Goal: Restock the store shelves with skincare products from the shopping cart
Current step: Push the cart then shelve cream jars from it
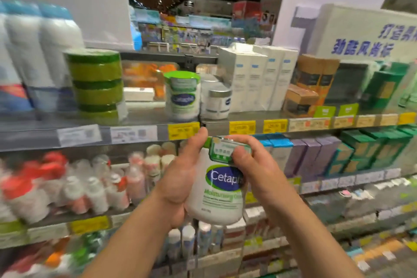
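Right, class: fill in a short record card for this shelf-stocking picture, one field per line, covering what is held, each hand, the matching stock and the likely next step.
held item: Cetaphil jar, white with green lid, in front of the shelves
left hand: holds the jar's side and base
right hand: fingers curled over the lid
matching stock: one like jar on shelf, upright beside a silver-lidded jar
price tags: yellow, along the shelf edge
likely next step: probably setting it by the matching jar

"Cetaphil" reads on the held jar [220,189] and shelf jar [182,97]
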{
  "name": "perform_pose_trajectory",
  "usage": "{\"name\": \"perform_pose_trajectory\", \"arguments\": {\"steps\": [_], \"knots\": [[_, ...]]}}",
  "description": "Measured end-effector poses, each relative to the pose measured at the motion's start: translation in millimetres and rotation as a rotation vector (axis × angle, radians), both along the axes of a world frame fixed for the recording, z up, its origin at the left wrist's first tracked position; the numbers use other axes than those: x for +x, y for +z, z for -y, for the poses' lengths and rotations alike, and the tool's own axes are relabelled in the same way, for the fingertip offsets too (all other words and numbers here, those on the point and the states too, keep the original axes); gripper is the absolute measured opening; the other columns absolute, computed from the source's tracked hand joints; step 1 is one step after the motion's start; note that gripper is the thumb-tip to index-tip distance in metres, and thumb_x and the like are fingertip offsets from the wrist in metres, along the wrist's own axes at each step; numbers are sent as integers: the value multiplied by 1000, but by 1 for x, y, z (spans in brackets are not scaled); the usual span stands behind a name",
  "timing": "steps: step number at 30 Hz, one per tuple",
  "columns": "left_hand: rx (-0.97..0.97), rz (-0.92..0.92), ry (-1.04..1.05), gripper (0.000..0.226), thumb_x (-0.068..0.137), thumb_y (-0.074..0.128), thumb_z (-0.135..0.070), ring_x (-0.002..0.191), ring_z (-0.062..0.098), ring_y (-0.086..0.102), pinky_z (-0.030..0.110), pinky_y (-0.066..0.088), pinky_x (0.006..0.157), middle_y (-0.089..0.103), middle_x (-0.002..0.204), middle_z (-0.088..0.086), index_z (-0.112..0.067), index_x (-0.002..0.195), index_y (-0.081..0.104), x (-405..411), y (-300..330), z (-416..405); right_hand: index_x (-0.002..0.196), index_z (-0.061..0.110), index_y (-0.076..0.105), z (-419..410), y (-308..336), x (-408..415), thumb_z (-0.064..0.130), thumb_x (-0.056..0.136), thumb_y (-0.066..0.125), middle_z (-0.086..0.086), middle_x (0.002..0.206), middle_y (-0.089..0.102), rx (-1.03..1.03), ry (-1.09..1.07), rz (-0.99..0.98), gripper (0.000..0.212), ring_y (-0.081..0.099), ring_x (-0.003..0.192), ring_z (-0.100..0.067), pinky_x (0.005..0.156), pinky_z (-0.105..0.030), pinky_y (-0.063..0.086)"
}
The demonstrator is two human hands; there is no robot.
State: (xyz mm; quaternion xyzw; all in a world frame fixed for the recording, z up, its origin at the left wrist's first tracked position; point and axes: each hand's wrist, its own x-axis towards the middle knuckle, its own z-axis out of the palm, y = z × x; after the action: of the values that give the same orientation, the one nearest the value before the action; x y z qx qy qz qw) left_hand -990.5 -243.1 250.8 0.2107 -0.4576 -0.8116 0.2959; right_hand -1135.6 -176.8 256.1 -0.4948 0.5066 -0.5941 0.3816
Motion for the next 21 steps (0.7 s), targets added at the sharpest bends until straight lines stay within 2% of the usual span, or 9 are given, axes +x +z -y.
{"name": "perform_pose_trajectory", "arguments": {"steps": [2,4,6,10,13,16,19,21], "knots": [[-22,-28,-15,62,87,47,-64,97,28,72,42,55,97,75,111,18,-15,99,82,20,9,14,115,27,66,20,11,12,67,62,83,-2,107,77,-6,50,-70,68,73,97,-17,82,-31,57],[-34,-68,-36,59,89,53,-63,102,27,72,43,53,102,74,115,18,-15,107,81,40,17,29,114,34,70,38,22,23,78,54,85,-9,118,74,-27,90,-142,75,72,107,-25,94,-44,58],[-45,-94,-56,64,85,55,-64,107,28,71,45,50,105,72,121,19,-13,116,78,58,24,44,117,36,70,56,36,34,79,49,86,-12,124,70,-28,148,-182,82,70,112,-28,98,-50,56],[-105,-150,-127,65,87,63,-64,111,28,70,45,50,106,71,125,18,-12,125,73,91,36,75,132,30,64,89,74,55,62,53,94,-11,129,67,41,381,-284,91,68,118,-28,97,-42,57],[-171,-182,-135,68,84,67,-65,110,26,70,44,51,103,72,123,15,-13,128,71,109,50,92,136,20,59,112,104,71,35,64,86,-14,130,66,68,473,-371,78,68,119,-29,94,-38,58],[-180,-243,-99,70,86,67,-63,113,29,67,46,48,107,69,128,17,-13,135,66,117,64,106,133,21,61,132,131,82,36,64,82,-12,120,69,36,473,-474,74,71,108,-25,85,-35,60],[-326,-167,83,64,93,50,-62,118,30,67,47,50,107,69,130,17,-14,131,68,122,82,112,130,24,60,148,158,83,31,60,83,-14,119,68,13,547,-472,74,71,102,-23,76,-28,59],[-489,-24,263,58,92,44,-61,110,22,72,39,59,96,76,118,8,-18,120,72,129,101,113,126,27,60,158,174,82,27,59,84,-17,122,67,-14,591,-499,70,71,102,-27,74,-29,59]]}}
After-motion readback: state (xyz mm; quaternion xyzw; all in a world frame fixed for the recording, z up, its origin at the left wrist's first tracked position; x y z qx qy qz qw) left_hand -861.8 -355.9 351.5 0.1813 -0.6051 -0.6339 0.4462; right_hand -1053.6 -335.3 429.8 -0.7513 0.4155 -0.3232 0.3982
